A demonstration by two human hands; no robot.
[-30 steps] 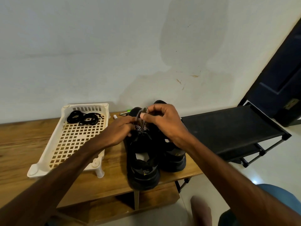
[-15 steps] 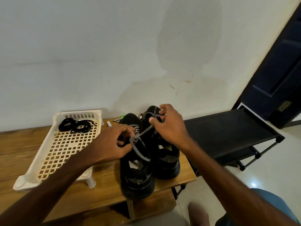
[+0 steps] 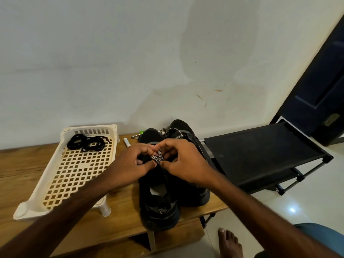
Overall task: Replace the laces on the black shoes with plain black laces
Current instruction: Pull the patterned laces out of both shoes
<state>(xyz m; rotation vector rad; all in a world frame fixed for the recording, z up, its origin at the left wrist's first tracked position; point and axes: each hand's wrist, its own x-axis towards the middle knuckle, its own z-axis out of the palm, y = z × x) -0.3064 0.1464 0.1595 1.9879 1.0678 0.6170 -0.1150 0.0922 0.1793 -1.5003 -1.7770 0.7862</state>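
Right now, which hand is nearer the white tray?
Left. The left hand, pinching the patterned lace, is right of the tray; the right hand pinches it farther right, over the shoes.

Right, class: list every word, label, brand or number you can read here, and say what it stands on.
None can be read.
Small white tube beside the cream plastic lattice tray: any print too small.
Pale insole patch in the nearer black shoe: blurred, no brand legible.
Black-and-white patterned lace: weave only, no letters.
Brass plate on the dark door: too blurred.
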